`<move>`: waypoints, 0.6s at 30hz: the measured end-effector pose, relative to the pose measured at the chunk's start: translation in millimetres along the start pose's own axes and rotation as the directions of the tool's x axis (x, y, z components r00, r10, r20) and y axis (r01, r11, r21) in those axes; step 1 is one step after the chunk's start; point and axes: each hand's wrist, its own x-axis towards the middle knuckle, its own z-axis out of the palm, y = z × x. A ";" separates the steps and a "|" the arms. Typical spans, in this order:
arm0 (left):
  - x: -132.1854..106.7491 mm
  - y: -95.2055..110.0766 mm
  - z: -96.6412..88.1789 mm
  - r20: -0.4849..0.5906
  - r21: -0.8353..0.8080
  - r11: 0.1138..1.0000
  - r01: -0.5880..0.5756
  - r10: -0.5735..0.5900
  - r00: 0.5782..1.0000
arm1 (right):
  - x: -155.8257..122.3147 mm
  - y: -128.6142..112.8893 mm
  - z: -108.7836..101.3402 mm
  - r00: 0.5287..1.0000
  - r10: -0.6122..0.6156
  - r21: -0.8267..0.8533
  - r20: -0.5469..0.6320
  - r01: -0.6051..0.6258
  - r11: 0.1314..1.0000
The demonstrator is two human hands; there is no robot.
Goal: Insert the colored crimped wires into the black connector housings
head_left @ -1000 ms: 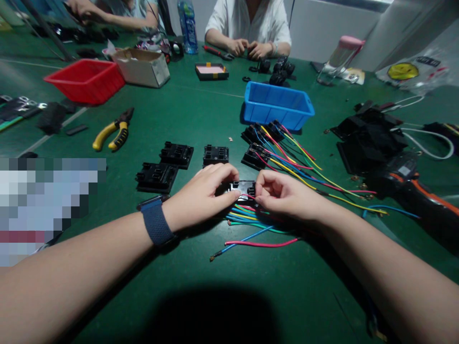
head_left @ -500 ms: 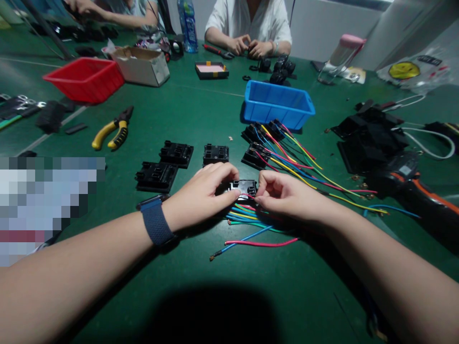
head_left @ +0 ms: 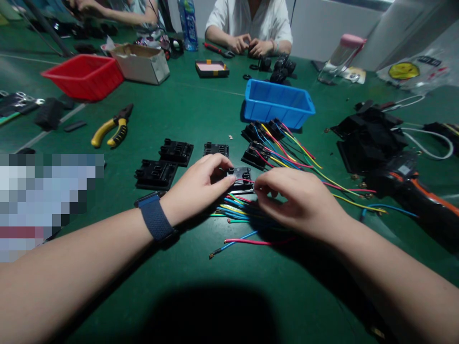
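My left hand (head_left: 201, 188) grips the left side of a small black plastic connector block (head_left: 241, 177) on the green table, fingers curled round it. My right hand (head_left: 296, 200) is closed just to its right, pinching a thin coloured wire at the block's edge. Beneath both hands lies a bundle of loose coloured wires (head_left: 240, 212); a red and a blue wire (head_left: 251, 240) trail out toward me. A blue-strapped watch (head_left: 154, 217) is on my left wrist.
Three empty black blocks (head_left: 175, 153) lie left of my hands, and wired blocks (head_left: 265, 143) behind, by a blue bin (head_left: 278, 104). Yellow pliers (head_left: 111, 129), a red bin (head_left: 82, 76) and a cardboard box (head_left: 141, 64) stand far left. Black parts and a power tool (head_left: 405, 184) are at right. Other people work across the table.
My right hand has slid down and left over the wire bundle, its back turned up. The block has shifted slightly away under my left hand. The wires have bunched more to the left.
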 end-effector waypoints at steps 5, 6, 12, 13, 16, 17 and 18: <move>0.9 0.7 -1.5 0.000 -0.006 0.999 0.034 -0.034 0.999 | -0.9 -5.9 15.2 0.980 0.070 -0.061 0.184 -0.060 0.996; 1.0 1.0 -1.7 0.001 -0.002 0.999 0.038 -0.038 0.999 | -0.4 -5.3 17.4 0.975 0.090 -0.060 0.205 -0.079 0.995; 1.7 -0.2 -1.6 0.001 -0.001 1.000 0.023 -0.023 1.000 | 1.2 -3.3 19.8 0.960 0.130 -0.004 0.249 -0.133 0.991; 1.7 -0.5 -1.5 0.004 -0.004 1.000 0.022 -0.022 1.000 | 1.3 -3.7 19.5 0.959 0.128 0.004 0.252 -0.133 0.991; 1.4 -1.2 -1.4 0.005 -0.007 1.000 0.019 -0.019 1.000 | 1.2 -5.1 19.4 0.958 0.130 0.024 0.254 -0.141 0.990; 1.3 -1.2 -1.4 0.004 -0.006 1.000 0.017 -0.017 1.000 | 1.1 -5.4 19.6 0.957 0.133 0.031 0.257 -0.146 0.989; 1.1 -1.1 -1.5 0.002 -0.005 1.000 0.017 -0.017 1.000 | 0.9 -5.5 19.8 0.956 0.135 0.039 0.259 -0.150 0.988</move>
